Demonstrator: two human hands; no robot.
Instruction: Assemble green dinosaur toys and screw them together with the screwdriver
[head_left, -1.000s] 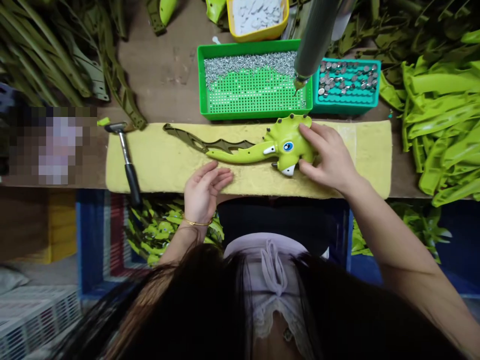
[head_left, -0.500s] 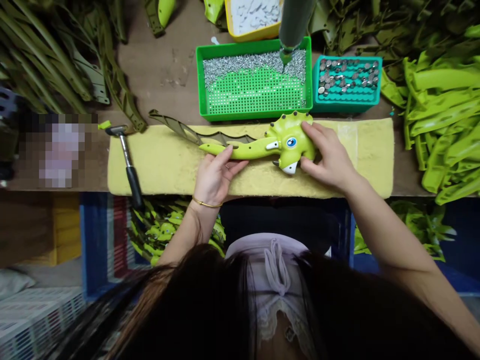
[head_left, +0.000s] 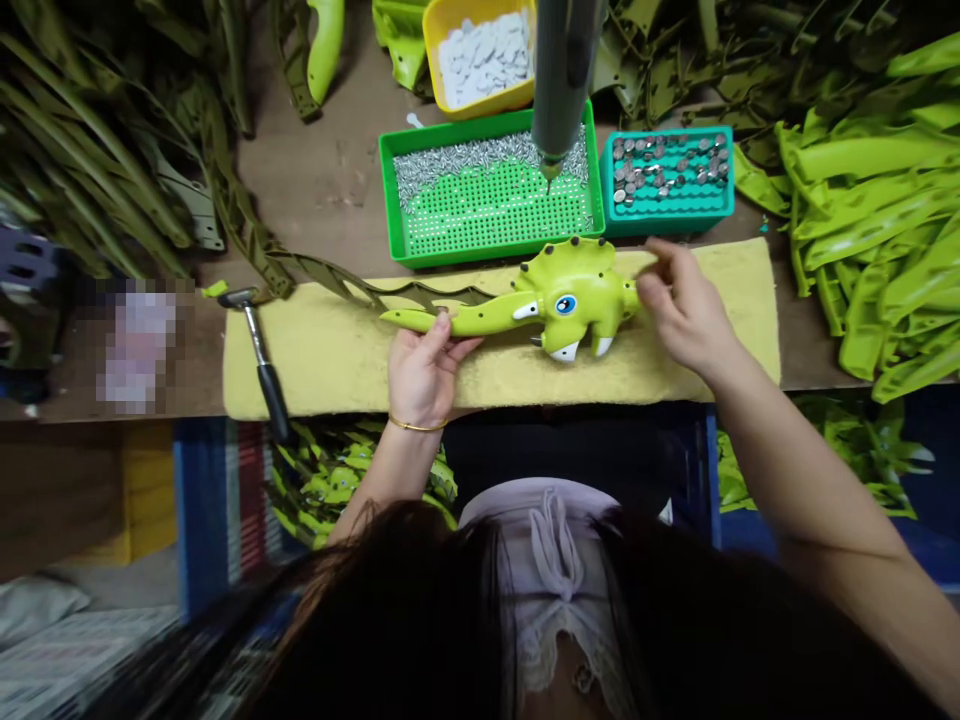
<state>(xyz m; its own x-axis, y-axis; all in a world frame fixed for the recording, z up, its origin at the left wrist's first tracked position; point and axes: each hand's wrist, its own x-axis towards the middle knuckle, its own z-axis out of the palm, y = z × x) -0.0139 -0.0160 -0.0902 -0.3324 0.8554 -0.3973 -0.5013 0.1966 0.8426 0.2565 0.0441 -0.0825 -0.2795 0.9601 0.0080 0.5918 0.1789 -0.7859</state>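
A lime-green plastic dinosaur-head toy part (head_left: 574,290) lies on the yellow cloth pad, with a blue eye, dark-tipped frill and a long arm reaching left. My left hand (head_left: 424,370) holds that arm near its left end, thumb on top and fingers beneath. Just past the right end of the head, my right hand (head_left: 682,305) is raised with its fingers curled, index finger and thumb apart. Nothing shows between them. A long olive ribbed plastic part (head_left: 427,297) lies along the upper side of the arm.
A hammer (head_left: 259,350) rests at the left of the yellow pad (head_left: 337,380). Behind are a green screw tray (head_left: 495,225), a teal box (head_left: 667,215) of metal discs, and a yellow bin (head_left: 435,40). A screwdriver (head_left: 562,90) hangs overhead. Green parts (head_left: 862,230) are heaped right.
My right hand has let go of the dinosaur head and moved off to its right. My left hand still holds the arm. The whole view has shifted slightly.
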